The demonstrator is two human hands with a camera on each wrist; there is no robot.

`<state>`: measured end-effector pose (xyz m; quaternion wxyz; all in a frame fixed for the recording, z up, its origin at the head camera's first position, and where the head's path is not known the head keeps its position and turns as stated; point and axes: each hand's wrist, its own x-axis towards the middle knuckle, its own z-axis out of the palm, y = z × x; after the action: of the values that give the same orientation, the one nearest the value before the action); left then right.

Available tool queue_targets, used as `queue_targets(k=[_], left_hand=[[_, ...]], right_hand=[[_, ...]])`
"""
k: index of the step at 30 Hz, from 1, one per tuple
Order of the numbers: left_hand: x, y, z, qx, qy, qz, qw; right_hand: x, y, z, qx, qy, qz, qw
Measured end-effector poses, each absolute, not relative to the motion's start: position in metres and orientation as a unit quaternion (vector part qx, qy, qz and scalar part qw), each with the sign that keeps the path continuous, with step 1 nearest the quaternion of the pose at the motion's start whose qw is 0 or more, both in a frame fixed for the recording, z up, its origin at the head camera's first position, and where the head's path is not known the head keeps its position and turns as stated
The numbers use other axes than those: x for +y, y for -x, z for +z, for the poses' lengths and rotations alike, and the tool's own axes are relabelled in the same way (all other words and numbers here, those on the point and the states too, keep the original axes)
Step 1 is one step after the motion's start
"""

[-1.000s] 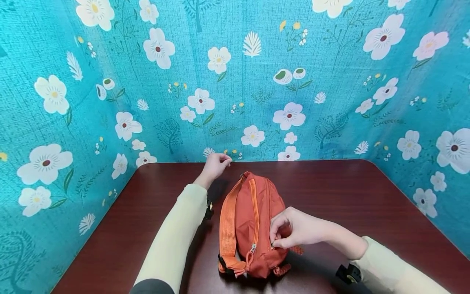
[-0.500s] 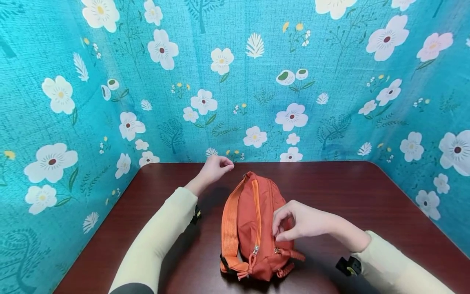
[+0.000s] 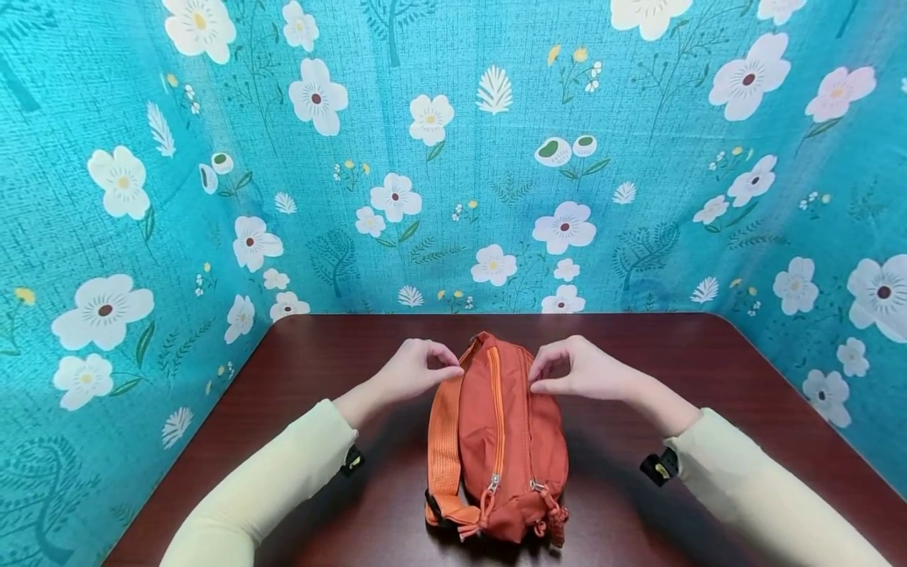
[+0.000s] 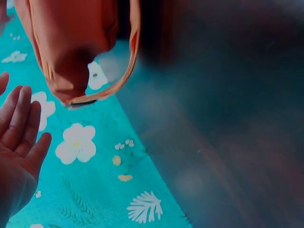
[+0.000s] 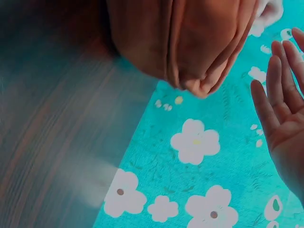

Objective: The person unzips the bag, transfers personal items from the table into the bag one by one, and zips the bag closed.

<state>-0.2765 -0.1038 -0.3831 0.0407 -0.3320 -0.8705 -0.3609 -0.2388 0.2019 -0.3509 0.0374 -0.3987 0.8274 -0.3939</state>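
A rust-orange waist bag (image 3: 478, 429) stands on the dark table, with both its zippers running lengthwise and their pulls at the near end. Its orange strap (image 3: 444, 441) lies along the left side. Beside the bag's far left edge is my left hand (image 3: 414, 368), fingers loosely bent; the left wrist view shows those fingers (image 4: 21, 111) apart from the bag. On the opposite side my right hand (image 3: 584, 368) hovers at the bag's upper right, fingertips close to the fabric; whether they touch it I cannot tell. Neither hand holds anything.
The dark red-brown table (image 3: 673, 354) has rounded far corners. Teal floral cloth (image 3: 453, 157) hangs behind it and along both sides. Cord zipper pulls (image 3: 555, 512) dangle at the bag's near end.
My right hand has left the zipper pull at the near end and moved toward the bag's far end. My left hand has come nearer, down to the bag's left edge.
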Motion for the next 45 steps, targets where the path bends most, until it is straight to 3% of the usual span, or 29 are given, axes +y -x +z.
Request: queue_targets(k=[7,17,27,40,45], left_hand=[[-0.107,0.248,-0.396,-0.859,0.363,-0.359,0.038],[-0.107,0.213,-0.402,-0.798,0.497,-0.338,0.045],[-0.115,0.208,-0.416,-0.798,0.506,-0.327,0.017],[-0.105,0.221,-0.424,-0.789,0.553,-0.246,0.105],[-0.103,0.223,-0.422,-0.787,0.557,-0.241,0.108]], right_hand=[[0.204,0.263,-0.358,0.863,0.356,-0.357,-0.013],[0.204,0.285,-0.365,0.881,0.343,-0.319,-0.072],[0.208,0.293,-0.374,0.893,0.311,-0.321,-0.050],[0.197,0.304,-0.385,0.906,0.290,-0.308,0.000],[0.193,0.307,-0.386,0.903,0.292,-0.314,0.012]])
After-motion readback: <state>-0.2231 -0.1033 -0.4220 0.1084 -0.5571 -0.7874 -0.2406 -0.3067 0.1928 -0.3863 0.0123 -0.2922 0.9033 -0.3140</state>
